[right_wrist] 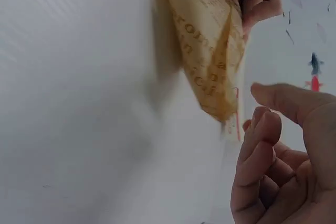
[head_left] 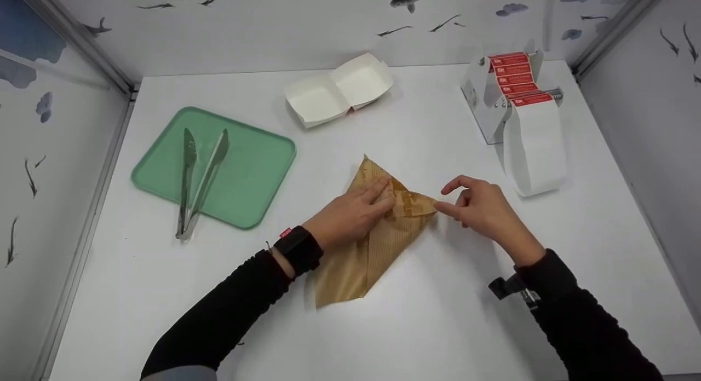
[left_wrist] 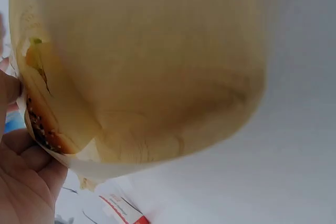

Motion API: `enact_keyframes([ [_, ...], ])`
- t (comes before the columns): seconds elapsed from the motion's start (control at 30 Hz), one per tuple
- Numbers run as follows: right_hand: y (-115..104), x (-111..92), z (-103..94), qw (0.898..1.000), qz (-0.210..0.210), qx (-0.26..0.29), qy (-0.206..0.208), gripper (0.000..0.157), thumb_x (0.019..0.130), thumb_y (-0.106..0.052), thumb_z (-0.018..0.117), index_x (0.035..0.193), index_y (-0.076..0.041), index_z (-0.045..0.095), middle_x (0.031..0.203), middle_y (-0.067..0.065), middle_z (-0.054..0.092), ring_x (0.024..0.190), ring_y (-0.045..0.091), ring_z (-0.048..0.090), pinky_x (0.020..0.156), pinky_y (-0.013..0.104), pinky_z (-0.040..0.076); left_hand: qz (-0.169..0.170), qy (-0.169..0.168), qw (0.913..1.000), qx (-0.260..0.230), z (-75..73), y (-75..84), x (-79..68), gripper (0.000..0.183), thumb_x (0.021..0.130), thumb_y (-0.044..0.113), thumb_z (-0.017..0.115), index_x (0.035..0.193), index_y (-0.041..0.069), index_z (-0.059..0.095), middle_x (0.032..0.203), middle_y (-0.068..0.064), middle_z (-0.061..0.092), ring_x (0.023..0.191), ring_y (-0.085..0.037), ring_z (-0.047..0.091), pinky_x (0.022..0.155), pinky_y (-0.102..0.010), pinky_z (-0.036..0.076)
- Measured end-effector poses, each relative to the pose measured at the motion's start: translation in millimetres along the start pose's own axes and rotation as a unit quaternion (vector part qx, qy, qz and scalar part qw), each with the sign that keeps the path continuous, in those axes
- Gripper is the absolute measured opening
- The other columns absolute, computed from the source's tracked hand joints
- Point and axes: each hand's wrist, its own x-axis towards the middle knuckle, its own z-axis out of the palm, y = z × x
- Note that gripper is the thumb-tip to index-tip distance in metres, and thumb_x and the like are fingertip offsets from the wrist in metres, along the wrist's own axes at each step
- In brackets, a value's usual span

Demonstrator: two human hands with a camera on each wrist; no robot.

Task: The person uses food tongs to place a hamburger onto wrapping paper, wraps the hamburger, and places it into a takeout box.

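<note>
Paper wrapper (head_left: 383, 241) may spring open, four o'clock from the green tray (head_left: 252, 175)
Left hand (head_left: 353, 214) grips it round a seeded bun (left_wrist: 44, 124); right hand (head_left: 476, 208), loosely bent, holds nothing at its three o'clock corner (a slack left grip could free the bun)

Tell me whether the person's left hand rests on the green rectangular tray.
No, the left hand holds the tan printed paper wrapper.

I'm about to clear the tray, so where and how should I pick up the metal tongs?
Probably grip the tongs near their joined end, coming from the person's side and pinching both arms together. That end juts past the near edge of the green tray, while the arms spread apart toward the far tips.
</note>
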Motion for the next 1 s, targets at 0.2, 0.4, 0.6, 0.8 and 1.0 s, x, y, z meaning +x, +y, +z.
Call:
enact_keyframes([
  [0.2, -23.7, 10.0, 27.0, 0.955, -0.260, -0.111, 0.088, 0.030, 0.105, -0.013, 0.070, 0.133, -0.002, 0.071, 0.115, 0.013, 0.077, 0.102, 0.028, 0.076, 0.087, 0.042, 0.064, 0.036, -0.011, 0.9993, 0.002, -4.5, -6.9, -1.1, 0.025, 0.115, 0.013, 0.044, 0.137, 0.006, 0.052, 0.169, -0.027, 0.038, 0.157, -0.036, 0.044, 0.123, -0.044, 0.045],
  [0.4, -20.5, 31.9, 61.6, 0.899, -0.396, -0.185, 0.006, 0.057, 0.107, 0.003, 0.056, 0.162, 0.006, 0.039, 0.166, 0.024, 0.046, 0.153, 0.038, 0.047, 0.123, 0.050, 0.044, 0.079, -0.018, 0.9967, -0.013, -5.5, -15.6, 0.5, 0.029, 0.117, 0.014, 0.042, 0.141, 0.008, 0.057, 0.167, -0.021, 0.044, 0.160, -0.033, 0.038, 0.129, -0.041, 0.036],
  [0.6, -12.9, 37.4, 70.6, 0.918, -0.356, -0.170, -0.050, 0.062, 0.112, -0.001, 0.047, 0.168, 0.006, 0.021, 0.174, 0.025, 0.028, 0.162, 0.041, 0.031, 0.128, 0.054, 0.035, 0.098, -0.002, 0.9951, -0.016, -6.0, -22.7, -2.1, 0.028, 0.116, 0.016, 0.044, 0.136, 0.008, 0.063, 0.168, -0.019, 0.045, 0.163, -0.033, 0.033, 0.133, -0.044, 0.029],
  [0.8, -7.4, 38.8, 74.3, 0.919, -0.347, -0.178, -0.052, 0.058, 0.114, -0.001, 0.040, 0.167, 0.008, 0.019, 0.175, 0.026, 0.024, 0.163, 0.039, 0.027, 0.130, 0.052, 0.031, 0.067, 0.010, 0.9976, -0.015, -4.1, -27.2, -9.9, 0.043, 0.115, 0.027, 0.050, 0.158, 0.020, 0.055, 0.169, -0.021, 0.041, 0.159, -0.031, 0.041, 0.128, -0.050, 0.038],
  [1.0, -4.1, 39.8, 76.7, 0.915, -0.353, -0.193, -0.038, 0.058, 0.116, -0.009, 0.041, 0.166, 0.010, 0.020, 0.174, 0.029, 0.025, 0.163, 0.039, 0.029, 0.131, 0.051, 0.031, 0.019, -0.003, 0.9966, -0.080, -2.9, -29.9, -12.9, 0.053, 0.116, 0.032, 0.049, 0.166, 0.017, 0.042, 0.170, -0.020, 0.039, 0.159, -0.029, 0.041, 0.129, -0.051, 0.035],
])
